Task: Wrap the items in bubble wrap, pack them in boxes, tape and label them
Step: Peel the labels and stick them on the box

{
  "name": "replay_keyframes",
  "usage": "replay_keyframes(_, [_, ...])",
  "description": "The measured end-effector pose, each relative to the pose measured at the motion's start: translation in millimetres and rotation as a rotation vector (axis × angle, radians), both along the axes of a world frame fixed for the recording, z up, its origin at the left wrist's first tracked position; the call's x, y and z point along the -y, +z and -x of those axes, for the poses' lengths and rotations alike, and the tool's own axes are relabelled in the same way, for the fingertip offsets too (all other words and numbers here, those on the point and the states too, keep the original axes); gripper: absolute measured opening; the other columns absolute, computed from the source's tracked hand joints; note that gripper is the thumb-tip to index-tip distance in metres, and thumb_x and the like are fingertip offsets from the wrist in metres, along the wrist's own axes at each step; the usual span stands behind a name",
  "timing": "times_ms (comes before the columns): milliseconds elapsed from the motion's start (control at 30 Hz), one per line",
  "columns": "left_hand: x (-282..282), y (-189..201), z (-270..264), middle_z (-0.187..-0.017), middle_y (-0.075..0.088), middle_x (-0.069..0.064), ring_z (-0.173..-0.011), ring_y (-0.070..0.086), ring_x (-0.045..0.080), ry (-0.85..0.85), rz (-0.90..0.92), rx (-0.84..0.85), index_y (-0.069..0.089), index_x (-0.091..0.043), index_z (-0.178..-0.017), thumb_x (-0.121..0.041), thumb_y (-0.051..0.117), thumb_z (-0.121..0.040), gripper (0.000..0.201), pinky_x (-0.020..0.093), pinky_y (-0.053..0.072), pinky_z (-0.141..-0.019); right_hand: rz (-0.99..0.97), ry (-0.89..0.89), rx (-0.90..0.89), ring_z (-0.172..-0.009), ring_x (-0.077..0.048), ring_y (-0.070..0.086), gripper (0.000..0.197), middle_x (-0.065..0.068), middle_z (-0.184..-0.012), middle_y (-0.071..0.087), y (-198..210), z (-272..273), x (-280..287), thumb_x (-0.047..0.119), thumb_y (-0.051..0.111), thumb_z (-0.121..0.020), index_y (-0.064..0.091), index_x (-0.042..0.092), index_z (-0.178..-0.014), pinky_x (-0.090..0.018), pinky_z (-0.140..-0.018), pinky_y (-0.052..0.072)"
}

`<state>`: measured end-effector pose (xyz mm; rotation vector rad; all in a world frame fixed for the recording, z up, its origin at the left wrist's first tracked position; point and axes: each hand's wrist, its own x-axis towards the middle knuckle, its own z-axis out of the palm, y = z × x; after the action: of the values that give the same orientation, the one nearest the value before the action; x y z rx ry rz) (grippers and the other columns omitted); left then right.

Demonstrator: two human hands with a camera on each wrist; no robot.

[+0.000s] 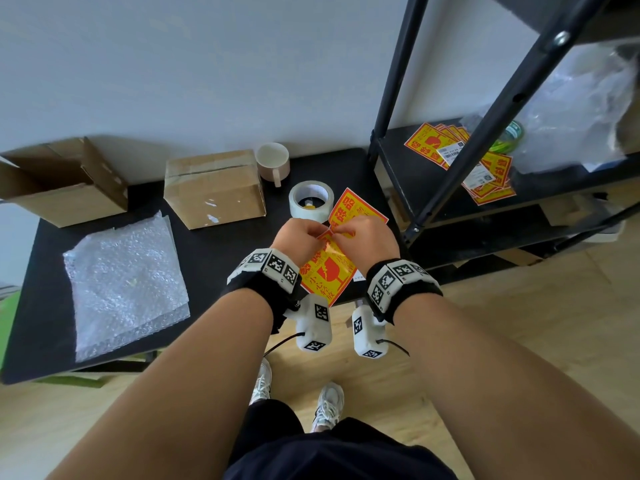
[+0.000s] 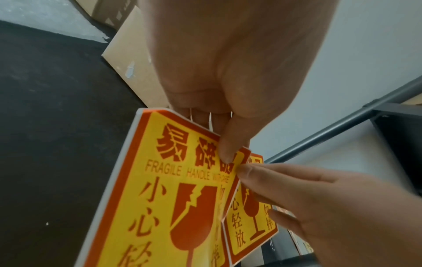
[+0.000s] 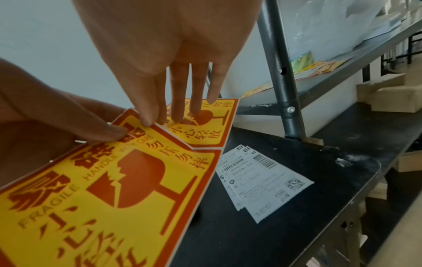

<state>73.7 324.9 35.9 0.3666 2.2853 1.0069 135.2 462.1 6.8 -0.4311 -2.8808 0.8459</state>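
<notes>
A yellow and red fragile sticker (image 1: 325, 271) is held just above the black table's (image 1: 221, 258) front edge. My left hand (image 1: 313, 233) and right hand (image 1: 341, 232) both pinch its far corner, fingertips nearly touching. In the left wrist view my left hand's thumb (image 2: 227, 153) presses on that corner of the sticker (image 2: 171, 189), and my right hand (image 2: 246, 173) meets it from the right. The right wrist view shows my right hand (image 3: 148, 121) on the same corner of the sticker (image 3: 109, 189). A taped cardboard box (image 1: 214, 188) sits behind my hands.
A second fragile sticker (image 1: 356, 209) lies flat by the tape roll (image 1: 310, 199). A mug (image 1: 273, 161), an open box (image 1: 62, 181) and bubble wrap (image 1: 124, 282) stand to the left. White shipping labels (image 3: 262, 180) lie on the table. The black shelf (image 1: 450, 140) on the right holds more stickers.
</notes>
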Motion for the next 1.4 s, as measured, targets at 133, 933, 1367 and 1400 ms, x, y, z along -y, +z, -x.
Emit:
replay_keyframes(133, [-2, -2, 2, -0.109, 0.07, 0.003, -0.094, 0.063, 0.015, -0.016, 0.024, -0.056, 0.07, -0.018, -0.118, -0.009, 0.058, -0.095, 0.028, 0.029, 0.05, -0.082, 0.029, -0.017, 0.027, -0.084, -0.017, 0.064, 0.024, -0.002, -0.089, 0.072, 3, -2, 1, 0.03, 0.058, -0.096, 0.078, 0.018, -0.101, -0.033, -0.074, 0.053])
replay_keyframes(933, [10, -31, 7, -0.109, 0.062, 0.013, -0.092, 0.056, 0.026, 0.283, 0.309, -0.052, 0.053, -0.006, -0.118, -0.008, 0.048, -0.096, 0.023, 0.034, 0.042, -0.073, 0.31, -0.507, 0.083, -0.063, -0.018, 0.039, 0.034, 0.001, -0.067, 0.04, 7, 0, -3, 0.009, 0.042, -0.098, 0.035, 0.016, -0.066, -0.026, -0.049, 0.025])
replay_keyframes(1367, [26, -36, 9, -0.119, 0.058, 0.02, -0.106, 0.057, 0.034, 0.376, 0.357, -0.061, 0.044, -0.002, -0.122, 0.0, 0.04, -0.095, 0.027, 0.037, 0.043, -0.076, 0.39, -0.751, 0.052, -0.107, -0.032, 0.061, 0.027, -0.014, -0.119, 0.063, 16, -2, -20, 0.011, 0.038, -0.1, 0.058, 0.008, -0.117, -0.036, -0.079, 0.048])
replay_keyframes(1400, [26, -36, 8, -0.121, 0.058, 0.021, -0.11, 0.057, 0.036, 0.385, 0.375, -0.062, 0.043, -0.001, -0.124, 0.0, 0.04, -0.095, 0.028, 0.039, 0.045, -0.08, 0.391, -0.762, 0.04, -0.108, -0.033, 0.061, 0.027, -0.015, -0.12, 0.063, 16, -3, -20, 0.01, 0.038, -0.1, 0.057, 0.008, -0.118, -0.038, -0.082, 0.051])
